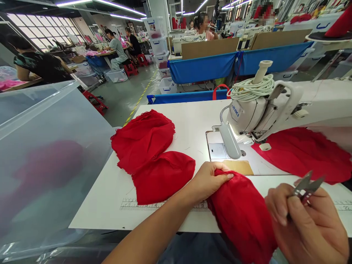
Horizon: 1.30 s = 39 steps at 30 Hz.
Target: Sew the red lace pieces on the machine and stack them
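Observation:
My left hand (210, 181) pinches the top edge of a red fabric piece (243, 216), which hangs over the table's front edge toward my lap. In my right hand (308, 220) is a pair of thread snips (306, 189), blades pointing up and apart. The right hand is beside the hanging fabric; whether it touches it I cannot tell. Left of my left hand, more red fabric (154, 154) lies crumpled on the white table. Beyond my hands stands a white sewing machine (247, 110) with a coil of pale cord on top.
A large translucent plastic bin (55, 165) stands at the table's left. More red cloth (305, 152) lies right of the needle area. A printed ruler (129, 204) runs along the table front (101, 216). Blue cloth troughs (203, 69) hang behind; several people sit at other machines.

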Motion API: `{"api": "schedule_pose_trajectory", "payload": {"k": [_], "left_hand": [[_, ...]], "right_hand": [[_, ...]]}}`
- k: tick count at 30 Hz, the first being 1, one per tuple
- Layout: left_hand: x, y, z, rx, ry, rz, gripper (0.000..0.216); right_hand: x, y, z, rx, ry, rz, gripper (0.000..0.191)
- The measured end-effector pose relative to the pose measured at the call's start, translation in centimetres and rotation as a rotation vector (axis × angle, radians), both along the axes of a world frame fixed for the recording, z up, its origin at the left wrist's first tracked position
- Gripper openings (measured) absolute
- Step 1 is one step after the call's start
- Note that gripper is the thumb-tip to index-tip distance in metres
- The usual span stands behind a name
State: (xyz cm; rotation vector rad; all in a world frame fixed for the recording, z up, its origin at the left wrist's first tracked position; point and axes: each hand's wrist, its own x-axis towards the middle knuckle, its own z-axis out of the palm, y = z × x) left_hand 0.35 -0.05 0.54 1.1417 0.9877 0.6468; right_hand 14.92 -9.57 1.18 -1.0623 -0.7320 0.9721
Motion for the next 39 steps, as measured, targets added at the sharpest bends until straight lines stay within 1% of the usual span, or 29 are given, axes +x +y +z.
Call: {"api": "schedule_pose_trajectory", "payload": {"k": [2, 5, 7, 10, 12, 15, 17, 18, 20, 21, 23, 24, 25, 28, 29, 30, 31, 33, 36, 39], "left_hand": [[0.0, 0.0, 0.1, 0.007, -0.036, -0.016, 0.022], [-0.2, -0.1, 0.2, 0.059, -0.049, -0.05, 0.018], [-0.2, -0.2, 0.3, 0.055, -0.034, -0.071, 0.015], [-0.2, -0.3, 0.5, 0.039, -0.014, -0.089, 0.013], [-0.1, -0.4, 0.6, 0.093, -0.045, -0.085, 0.012], [-0.1, -0.4, 0.7, 0.173, -0.116, -0.091, 0.016], [-0.1, -0.4, 0.7, 0.169, -0.104, -0.108, 0.014], [-0.1, -0.4, 0.8, 0.164, -0.082, -0.112, 0.018], [-0.1, -0.4, 0.9, 0.162, -0.041, -0.124, 0.023], [-0.1, -0.5, 1.0, 0.164, -0.026, -0.135, 0.023], [-0.1, -0.5, 1.0, 0.169, -0.007, -0.146, 0.019], [-0.1, -0.5, 1.0, 0.177, 0.0, -0.144, 0.018], [-0.1, -0.5, 1.0, 0.194, 0.008, -0.139, 0.017], [-0.1, -0.6, 0.7, 0.227, -0.002, -0.143, 0.014], [-0.1, -0.6, 0.6, 0.218, -0.012, -0.151, 0.014], [-0.1, -0.6, 0.5, 0.202, -0.021, -0.157, 0.014], [-0.1, -0.6, 0.4, 0.183, -0.027, -0.16, 0.015], [-0.2, -0.7, 0.2, 0.15, -0.02, -0.162, 0.018], [-0.4, -0.6, 0.1, 0.145, 0.004, -0.181, 0.019], [-0.7, -0.4, 0.4, 0.193, 0.053, -0.183, 0.041]], "right_hand": [[0.4, 0.7, -0.1, -0.037, -0.139, -0.001, 0.017], [0.7, 1.7, -0.8, -0.18, -0.324, -0.007, 0.024], [0.6, 2.4, -1.1, -0.18, -0.504, -0.031, 0.025], [0.3, 3.2, -1.1, -0.052, -0.752, -0.042, 0.017], [0.2, 3.7, -1.0, 0.039, -0.866, -0.045, 0.013], [0.1, 4.1, -1.1, 0.169, -1.05, -0.089, 0.011], [0.1, 4.2, -1.3, 0.262, -1.168, -0.157, 0.008], [0.1, 4.2, -1.4, 0.303, -1.22, -0.209, 0.008], [0.0, 4.0, -1.6, 0.341, -1.281, -0.333, 0.009], [-0.1, 3.8, -1.6, 0.336, -1.279, -0.385, 0.009], [-0.4, 3.4, -1.7, 0.265, -1.192, -0.435, 0.007], [-0.6, 3.2, -1.6, 0.208, -1.103, -0.419, 0.004], [-0.8, 3.1, -1.6, 0.151, -0.977, -0.366, 0.005], [-1.1, 3.1, -1.3, 0.018, -0.454, -0.12, 0.015], [-1.0, 3.3, -1.1, 0.004, -0.278, -0.075, 0.02], [-0.8, 3.5, -0.9, -0.001, -0.129, -0.072, 0.026], [-0.5, 3.8, -0.7, -0.007, -0.014, -0.108, 0.031], [0.2, 4.2, -0.1, -0.006, 0.128, -0.214, 0.04], [1.2, 4.4, 0.4, -0.005, 0.205, -0.301, 0.044], [1.7, 4.3, 0.5, -0.056, 0.248, -0.343, 0.046]]}}
